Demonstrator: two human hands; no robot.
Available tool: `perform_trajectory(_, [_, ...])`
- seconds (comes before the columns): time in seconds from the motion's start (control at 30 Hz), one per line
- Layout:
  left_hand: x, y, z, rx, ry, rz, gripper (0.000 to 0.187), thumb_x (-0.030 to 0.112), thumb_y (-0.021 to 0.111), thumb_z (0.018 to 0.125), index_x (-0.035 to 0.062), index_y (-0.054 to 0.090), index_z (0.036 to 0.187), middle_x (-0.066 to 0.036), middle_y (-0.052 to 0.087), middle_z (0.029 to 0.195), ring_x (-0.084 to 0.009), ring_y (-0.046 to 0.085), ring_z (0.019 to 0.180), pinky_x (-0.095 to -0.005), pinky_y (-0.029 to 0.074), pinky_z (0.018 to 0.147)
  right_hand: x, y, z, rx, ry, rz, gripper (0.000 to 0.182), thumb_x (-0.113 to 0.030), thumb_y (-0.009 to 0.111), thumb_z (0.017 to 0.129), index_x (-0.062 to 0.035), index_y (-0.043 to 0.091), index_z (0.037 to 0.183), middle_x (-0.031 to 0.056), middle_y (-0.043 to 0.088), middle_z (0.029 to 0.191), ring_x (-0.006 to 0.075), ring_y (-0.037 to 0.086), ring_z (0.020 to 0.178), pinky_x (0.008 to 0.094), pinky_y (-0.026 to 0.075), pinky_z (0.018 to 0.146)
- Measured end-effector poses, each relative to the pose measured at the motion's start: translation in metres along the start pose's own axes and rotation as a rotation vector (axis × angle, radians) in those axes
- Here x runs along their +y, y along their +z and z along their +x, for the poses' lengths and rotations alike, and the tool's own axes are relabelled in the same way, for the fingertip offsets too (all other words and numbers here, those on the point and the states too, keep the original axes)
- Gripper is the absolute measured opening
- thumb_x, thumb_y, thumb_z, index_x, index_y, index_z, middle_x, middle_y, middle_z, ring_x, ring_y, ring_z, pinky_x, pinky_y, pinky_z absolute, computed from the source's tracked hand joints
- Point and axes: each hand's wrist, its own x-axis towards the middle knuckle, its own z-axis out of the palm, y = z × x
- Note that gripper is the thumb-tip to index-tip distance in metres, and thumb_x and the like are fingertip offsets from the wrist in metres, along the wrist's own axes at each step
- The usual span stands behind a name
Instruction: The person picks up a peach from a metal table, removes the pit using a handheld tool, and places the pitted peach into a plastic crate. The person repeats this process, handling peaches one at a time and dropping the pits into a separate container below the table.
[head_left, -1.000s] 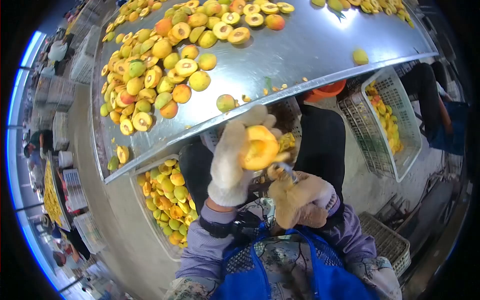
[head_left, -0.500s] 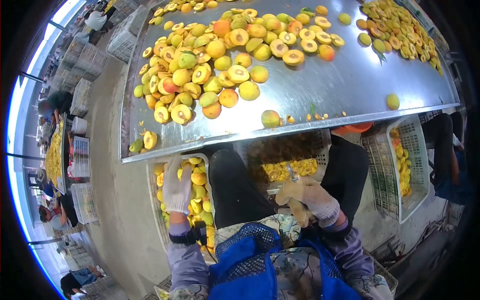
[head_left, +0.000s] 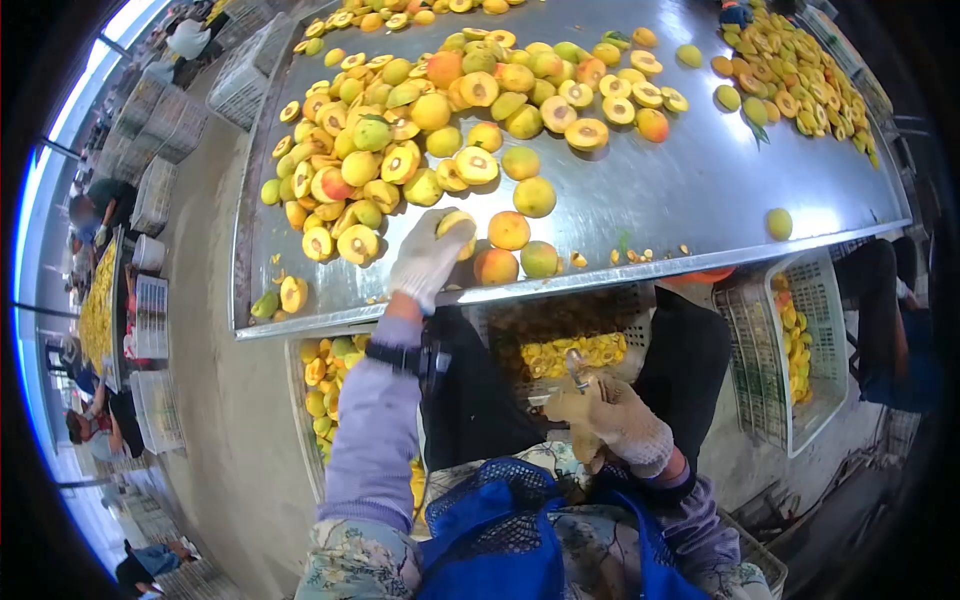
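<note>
My left hand (head_left: 428, 258), in a pale knit glove, reaches over the table's near edge. Its fingers curl round a yellow peach half (head_left: 459, 230) at the front of the heap of halved peaches (head_left: 385, 140). My right hand (head_left: 618, 418), gloved too, is closed in front of my lap. From its fist a small metal hand tool (head_left: 575, 365) points up; most of it is hidden by the glove. Whole-looking peaches (head_left: 509, 230) lie just right of my left hand. Below the table, between my knees, a crate (head_left: 641, 312) contains yellow fruit pieces (head_left: 560, 354).
The metal table (head_left: 620, 205) has a raised rim. Another peach pile (head_left: 800, 80) lies at its far right. A crate of peaches (head_left: 312, 400) stands beneath my left arm, and another crate (head_left: 735, 340) to the right, near a seated person's leg. People work at the left.
My left hand has moved from the crate at my left up onto the table and taken hold of a peach half. Several peaches at the front have shifted. My right hand stays near my lap.
</note>
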Motion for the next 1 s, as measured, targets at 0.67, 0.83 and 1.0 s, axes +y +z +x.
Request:
perform_trajectory(0.67, [0.061, 0.059, -0.147, -0.317, 0.238, -0.922, 0.062, 0.047, 0.044, 0.099, -0.0055, 0.045, 0.133, -0.020, 0.053, 0.131, -0.0291, 0.056, 0.119, -0.0389, 0.043, 0.103, 0.014, 0.003, -0.003, 0.108, -0.858, -0.999, 0.049, -0.019, 0.072, 0.069, -0.0098, 0.059, 0.116, 0.0122, 0.056, 0.089, 0.0280, 0.062, 0.071, 0.0340, 0.051, 0.051])
perform_trajectory(0.83, [0.061, 0.078, -0.157, -0.266, 0.324, -1.208, 0.069, 0.050, 0.042, 0.100, -0.0059, 0.039, 0.140, -0.020, 0.053, 0.133, -0.0288, 0.056, 0.120, -0.0385, 0.042, 0.105, -0.006, 0.008, -0.017, 0.042, -0.263, -0.342, 0.035, -0.025, 0.067, 0.086, -0.0060, 0.056, 0.114, 0.0066, 0.060, 0.073, 0.0178, 0.064, 0.060, 0.0288, 0.050, 0.050])
perform_trajectory(1.0, [0.067, 0.065, -0.156, -0.272, 0.311, -0.918, 0.081, 0.062, 0.040, 0.097, -0.0070, 0.038, 0.140, -0.020, 0.051, 0.135, -0.0314, 0.055, 0.121, -0.0401, 0.042, 0.105, -0.004, 0.009, -0.022, 0.017, -0.377, -0.593, 0.033, -0.028, 0.062, 0.091, -0.0064, 0.056, 0.115, 0.0053, 0.062, 0.074, 0.0143, 0.064, 0.060, 0.0270, 0.050, 0.051])
